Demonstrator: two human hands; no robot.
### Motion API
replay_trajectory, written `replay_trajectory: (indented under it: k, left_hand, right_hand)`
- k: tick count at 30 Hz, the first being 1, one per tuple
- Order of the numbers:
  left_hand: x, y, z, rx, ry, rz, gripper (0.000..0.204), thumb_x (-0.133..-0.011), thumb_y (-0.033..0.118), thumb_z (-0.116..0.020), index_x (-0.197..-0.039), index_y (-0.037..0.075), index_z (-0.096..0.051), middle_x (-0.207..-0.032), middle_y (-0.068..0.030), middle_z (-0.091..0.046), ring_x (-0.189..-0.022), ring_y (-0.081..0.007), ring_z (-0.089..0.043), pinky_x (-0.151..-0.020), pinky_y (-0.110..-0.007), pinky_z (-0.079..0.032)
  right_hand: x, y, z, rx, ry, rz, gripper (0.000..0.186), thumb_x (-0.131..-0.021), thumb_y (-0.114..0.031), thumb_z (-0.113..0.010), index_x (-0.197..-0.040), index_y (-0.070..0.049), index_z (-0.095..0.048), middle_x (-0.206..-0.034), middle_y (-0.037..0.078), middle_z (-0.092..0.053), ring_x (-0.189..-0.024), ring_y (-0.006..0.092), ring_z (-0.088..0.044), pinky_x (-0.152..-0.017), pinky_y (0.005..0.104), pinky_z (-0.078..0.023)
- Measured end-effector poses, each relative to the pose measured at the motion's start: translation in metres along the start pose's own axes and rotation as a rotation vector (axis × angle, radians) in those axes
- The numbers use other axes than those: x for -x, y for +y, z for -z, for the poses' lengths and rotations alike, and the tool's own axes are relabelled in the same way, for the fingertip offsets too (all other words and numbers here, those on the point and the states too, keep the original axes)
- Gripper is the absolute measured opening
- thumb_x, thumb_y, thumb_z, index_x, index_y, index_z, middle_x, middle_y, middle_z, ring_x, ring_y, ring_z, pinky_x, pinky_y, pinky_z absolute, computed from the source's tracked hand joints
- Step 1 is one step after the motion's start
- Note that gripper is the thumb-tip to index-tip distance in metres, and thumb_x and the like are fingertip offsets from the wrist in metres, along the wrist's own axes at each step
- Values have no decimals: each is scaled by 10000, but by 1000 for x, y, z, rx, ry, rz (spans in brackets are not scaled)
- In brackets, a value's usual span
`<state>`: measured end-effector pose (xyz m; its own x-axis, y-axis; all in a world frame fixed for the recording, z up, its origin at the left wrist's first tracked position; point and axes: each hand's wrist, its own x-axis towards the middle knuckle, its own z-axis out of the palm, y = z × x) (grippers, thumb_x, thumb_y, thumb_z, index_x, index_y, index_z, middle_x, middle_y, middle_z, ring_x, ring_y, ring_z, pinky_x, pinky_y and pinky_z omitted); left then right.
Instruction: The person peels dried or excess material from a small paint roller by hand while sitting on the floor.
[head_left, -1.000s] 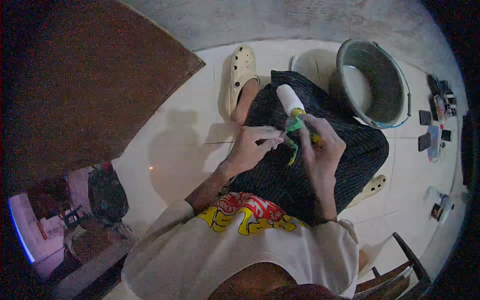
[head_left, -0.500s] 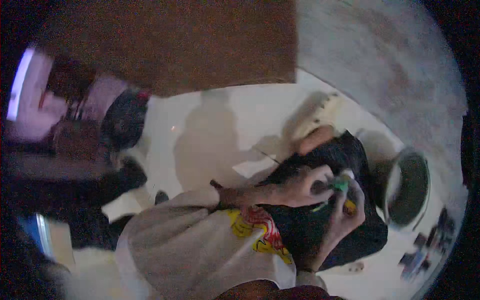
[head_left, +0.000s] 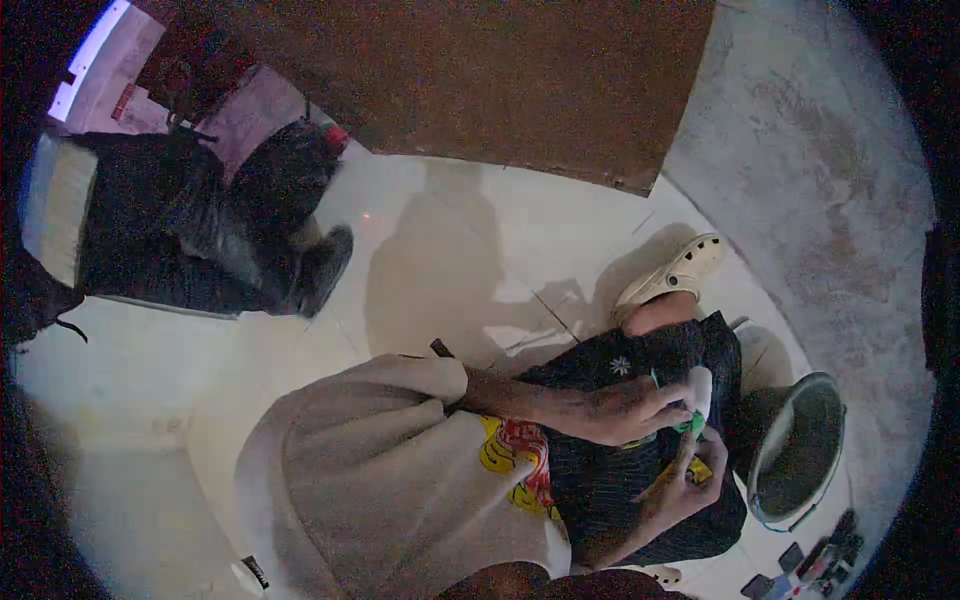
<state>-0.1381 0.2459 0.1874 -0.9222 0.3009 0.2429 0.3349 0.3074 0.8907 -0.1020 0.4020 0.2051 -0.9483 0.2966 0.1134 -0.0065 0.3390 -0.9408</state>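
Observation:
In front of my lap, my left hand (head_left: 635,408) and my right hand (head_left: 695,480) meet, both with curled fingers. Between their fingertips is a small white rounded object (head_left: 702,390) with a bright green part (head_left: 696,423) at its lower end. What kind of object it is I cannot make out. A yellow piece (head_left: 702,468) shows in my right hand, partly covered by the fingers. My left fingers are pinched beside the white object, and their exact grip is hidden.
A dark bucket (head_left: 798,455) with a handle stands right of my legs. Small dark items (head_left: 815,565) lie on the floor beyond it. A brown board (head_left: 500,80) lies at the far side. Dark bags or cloths (head_left: 230,220) are at the left. My cream clog (head_left: 680,272) rests on pale tiles.
The view has shifted and become sharper. The white object now shows more fully above the green part, and my left fingers have closed in beside it.

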Motion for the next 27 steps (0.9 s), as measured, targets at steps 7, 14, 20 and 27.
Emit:
replay_trajectory:
  k: [7, 14, 20, 27]
  left_hand:
    - [4, 8, 7, -171, 40, -93, 257, -916, 225, -636, -1079, 66, -517, -680, -167, -573, -576, -341, -604, -508, -438, -466]
    - [10, -23, -2, -206, 162, -65, 200, -910, 238, -649, -974, 77, -549, -666, -123, -545, -566, -307, -560, -537, -444, -446]
    - [13, 0, 17, 49, 140, -16, 186, -919, 192, -619, -1037, 64, -553, -897, -172, -579, -854, -335, -593, -762, -446, -478]
    - [27, -38, 16, 64, 160, -79, 234, -918, 58, -584, -1140, 42, -511, -945, -137, -576, -849, -268, -591, -755, -396, -480]
  right_hand:
    - [-4, -24, 5, 50, -28, 33, 93, -918, -67, -643, -958, 16, -642, -859, 44, -615, -780, 134, -544, -723, 277, -444]
    - [-44, -83, 13, 47, -309, 169, 65, -905, -57, -639, -929, 3, -630, -912, 59, -633, -837, 144, -563, -788, 285, -454]
    - [-75, -185, -31, -118, -496, 554, 169, -915, -86, -629, -1043, 17, -671, -1000, 96, -690, -905, 171, -609, -837, 294, -469]
    - [-71, -381, -131, -313, -471, 1209, 389, -828, -345, -759, -1022, -9, -727, -1000, 108, -720, -855, 176, -677, -822, 281, -520]
